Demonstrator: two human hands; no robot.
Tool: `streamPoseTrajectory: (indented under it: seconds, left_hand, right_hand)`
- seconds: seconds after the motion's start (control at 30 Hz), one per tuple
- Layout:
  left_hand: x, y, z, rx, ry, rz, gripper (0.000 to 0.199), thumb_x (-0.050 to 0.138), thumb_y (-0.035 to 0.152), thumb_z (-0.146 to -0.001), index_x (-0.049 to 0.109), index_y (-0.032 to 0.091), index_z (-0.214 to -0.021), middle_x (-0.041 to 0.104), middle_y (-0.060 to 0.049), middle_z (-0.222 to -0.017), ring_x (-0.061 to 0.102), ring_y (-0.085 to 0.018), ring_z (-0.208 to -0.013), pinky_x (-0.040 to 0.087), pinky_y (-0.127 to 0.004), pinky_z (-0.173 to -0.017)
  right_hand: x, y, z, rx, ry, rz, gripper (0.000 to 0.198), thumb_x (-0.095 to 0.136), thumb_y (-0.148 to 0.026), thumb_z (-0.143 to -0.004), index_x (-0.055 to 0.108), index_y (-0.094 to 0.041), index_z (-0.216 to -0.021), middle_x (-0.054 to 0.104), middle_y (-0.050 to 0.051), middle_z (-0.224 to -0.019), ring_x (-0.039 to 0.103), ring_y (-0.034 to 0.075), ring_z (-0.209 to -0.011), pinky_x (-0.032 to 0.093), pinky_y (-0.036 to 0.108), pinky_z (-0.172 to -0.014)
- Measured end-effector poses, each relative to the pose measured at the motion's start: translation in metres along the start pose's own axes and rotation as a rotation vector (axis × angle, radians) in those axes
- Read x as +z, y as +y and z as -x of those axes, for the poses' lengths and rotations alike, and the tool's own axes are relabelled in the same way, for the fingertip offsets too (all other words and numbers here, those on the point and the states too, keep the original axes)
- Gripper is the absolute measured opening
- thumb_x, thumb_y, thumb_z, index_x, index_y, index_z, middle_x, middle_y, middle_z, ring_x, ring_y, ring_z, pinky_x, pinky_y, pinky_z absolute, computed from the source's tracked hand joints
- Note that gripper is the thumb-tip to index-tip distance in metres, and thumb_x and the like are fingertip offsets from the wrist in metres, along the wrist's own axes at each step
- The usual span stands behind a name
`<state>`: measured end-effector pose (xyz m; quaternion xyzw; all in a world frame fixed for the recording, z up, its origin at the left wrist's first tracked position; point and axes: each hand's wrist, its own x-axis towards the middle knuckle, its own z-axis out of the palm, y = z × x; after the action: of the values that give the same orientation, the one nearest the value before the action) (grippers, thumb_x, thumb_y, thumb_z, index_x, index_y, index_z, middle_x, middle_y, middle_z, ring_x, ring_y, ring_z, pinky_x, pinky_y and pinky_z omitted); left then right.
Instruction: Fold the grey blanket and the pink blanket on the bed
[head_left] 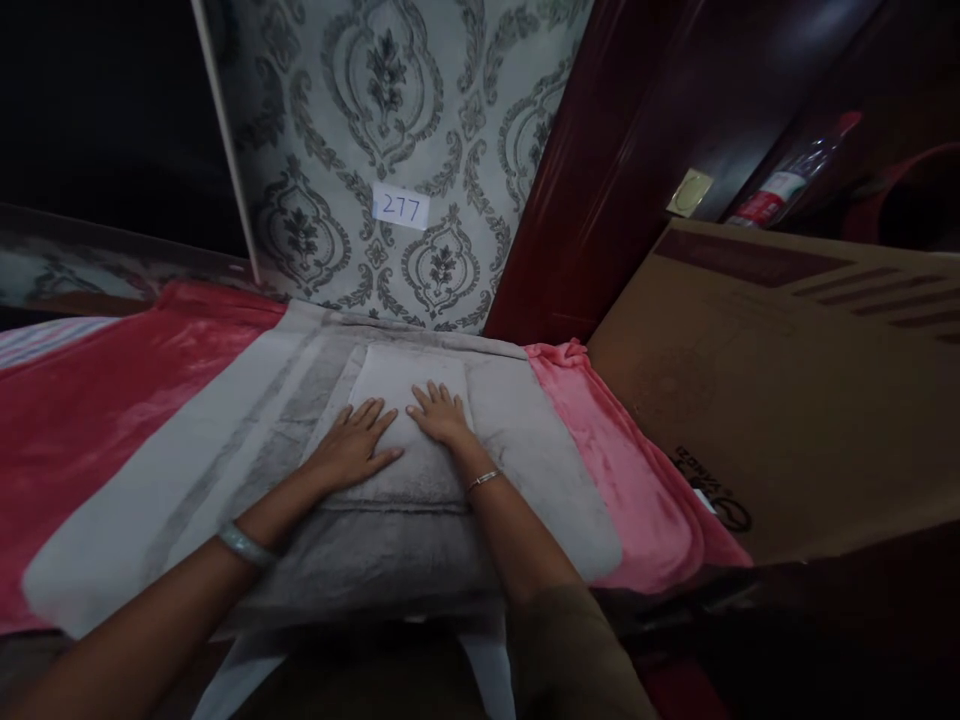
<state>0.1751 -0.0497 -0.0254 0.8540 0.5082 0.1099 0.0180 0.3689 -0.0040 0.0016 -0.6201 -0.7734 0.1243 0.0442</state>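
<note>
A grey plush cloth (405, 480), folded into a thick rectangle, lies on a larger grey fleece blanket (540, 440). My left hand (356, 445) rests flat on the left part of the folded cloth, fingers spread, with a bangle on that wrist. On the upper right part of the same cloth lies my right hand (440, 414), palm down and fingers apart, a thin bracelet at its wrist. Neither hand grips anything. Under the grey blanket, a red-pink blanket (630, 480) shows at both sides.
A large cardboard box (780, 400) stands at the right, touching or close to the pink blanket. Behind it is a plastic bottle (780, 190) with a red label. Patterned wallpaper (382, 90) carries a paper label (401, 205) reading 277. A dark screen-like panel (112, 120) is at left.
</note>
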Motion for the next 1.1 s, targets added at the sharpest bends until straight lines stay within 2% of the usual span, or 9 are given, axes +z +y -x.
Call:
streamPoseTrajectory:
  seconds: [0.1, 0.23, 0.33, 0.47, 0.57, 0.7, 0.8, 0.9, 1.1]
  left_hand:
    - [-0.003, -0.002, 0.009, -0.013, 0.014, 0.014, 0.075, 0.039, 0.063, -0.091, 0.037, 0.018, -0.152, 0.028, -0.016, -0.16, 0.022, -0.031, -0.15, 0.016, -0.053, -0.121]
    - [-0.006, -0.006, 0.023, -0.017, -0.001, -0.001, 0.074, 0.038, 0.061, -0.092, 0.036, 0.018, -0.152, 0.028, -0.015, -0.161, 0.021, -0.029, -0.15, 0.013, -0.054, -0.122]
    - [-0.005, -0.011, 0.034, -0.01, 0.011, 0.001, 0.073, 0.036, 0.061, -0.092, 0.035, 0.019, -0.153, 0.029, -0.013, -0.16, 0.023, -0.029, -0.15, 0.015, -0.054, -0.121]
    - [0.003, -0.02, 0.05, 0.005, 0.083, 0.011, 0.067, 0.035, 0.058, -0.094, 0.038, 0.022, -0.151, 0.032, -0.01, -0.159, 0.026, -0.029, -0.149, 0.019, -0.055, -0.121]
    - [0.009, -0.026, 0.06, 0.017, 0.14, 0.021, 0.061, 0.034, 0.052, -0.096, 0.041, 0.024, -0.15, 0.035, -0.007, -0.158, 0.029, -0.028, -0.148, 0.023, -0.055, -0.12]
    - [0.015, -0.03, 0.07, 0.031, 0.2, 0.03, 0.055, 0.033, 0.047, -0.098, 0.047, 0.024, -0.146, 0.04, -0.006, -0.155, 0.033, -0.026, -0.146, 0.027, -0.054, -0.119]
    - [0.018, -0.031, 0.074, 0.068, 0.257, 0.021, 0.051, 0.037, 0.044, -0.098, 0.051, 0.026, -0.143, 0.044, -0.006, -0.152, 0.038, -0.027, -0.143, 0.031, -0.054, -0.117]
    - [0.022, -0.033, 0.075, 0.101, 0.31, 0.008, 0.049, 0.041, 0.042, -0.097, 0.053, 0.027, -0.141, 0.047, -0.006, -0.151, 0.041, -0.029, -0.141, 0.035, -0.055, -0.114]
    - [0.022, -0.026, 0.081, 0.088, 0.314, 0.03, 0.046, 0.044, 0.036, -0.096, 0.053, 0.028, -0.141, 0.047, -0.005, -0.151, 0.044, -0.029, -0.139, 0.038, -0.055, -0.113]
  right_hand:
    - [0.004, 0.003, 0.026, -0.035, -0.011, 0.017, 0.063, 0.03, -0.058, -0.101, 0.022, -0.031, -0.157, 0.009, 0.005, -0.166, 0.006, 0.028, -0.152, 0.01, 0.052, -0.12]
    - [0.018, 0.006, 0.07, -0.064, 0.067, 0.011, 0.062, 0.035, -0.057, -0.1, 0.024, -0.033, -0.157, 0.012, 0.003, -0.166, 0.006, 0.029, -0.152, 0.01, 0.056, -0.119]
    - [0.028, 0.006, 0.094, -0.069, 0.111, -0.006, 0.06, 0.036, -0.053, -0.1, 0.025, -0.035, -0.156, 0.012, 0.001, -0.166, 0.006, 0.028, -0.152, 0.01, 0.056, -0.12]
    - [0.033, 0.009, 0.108, -0.088, 0.117, -0.004, 0.058, 0.037, -0.048, -0.101, 0.025, -0.034, -0.156, 0.011, 0.0, -0.165, 0.004, 0.027, -0.152, 0.01, 0.055, -0.12]
    - [0.026, 0.011, 0.106, -0.096, 0.067, 0.014, 0.056, 0.039, -0.047, -0.101, 0.028, -0.035, -0.155, 0.014, 0.0, -0.165, 0.007, 0.027, -0.152, 0.012, 0.057, -0.119]
    - [0.007, 0.0, 0.081, -0.137, 0.053, 0.011, 0.052, 0.035, -0.041, -0.103, 0.037, -0.028, -0.152, 0.029, 0.005, -0.161, 0.019, 0.025, -0.15, 0.014, 0.054, -0.12]
    - [-0.003, -0.021, 0.042, -0.211, 0.091, 0.008, 0.056, 0.036, -0.041, -0.103, 0.028, -0.025, -0.156, 0.021, 0.007, -0.163, 0.015, 0.023, -0.151, 0.015, 0.05, -0.12]
    - [-0.008, -0.041, -0.009, -0.26, 0.071, 0.043, 0.06, 0.036, -0.047, -0.102, 0.022, -0.027, -0.157, 0.011, 0.006, -0.165, 0.009, 0.024, -0.152, 0.013, 0.052, -0.12]
    - [-0.005, -0.054, -0.098, -0.279, 0.03, 0.137, 0.059, 0.031, -0.051, -0.102, 0.026, -0.027, -0.156, 0.014, 0.004, -0.165, 0.008, 0.025, -0.152, 0.01, 0.053, -0.12]
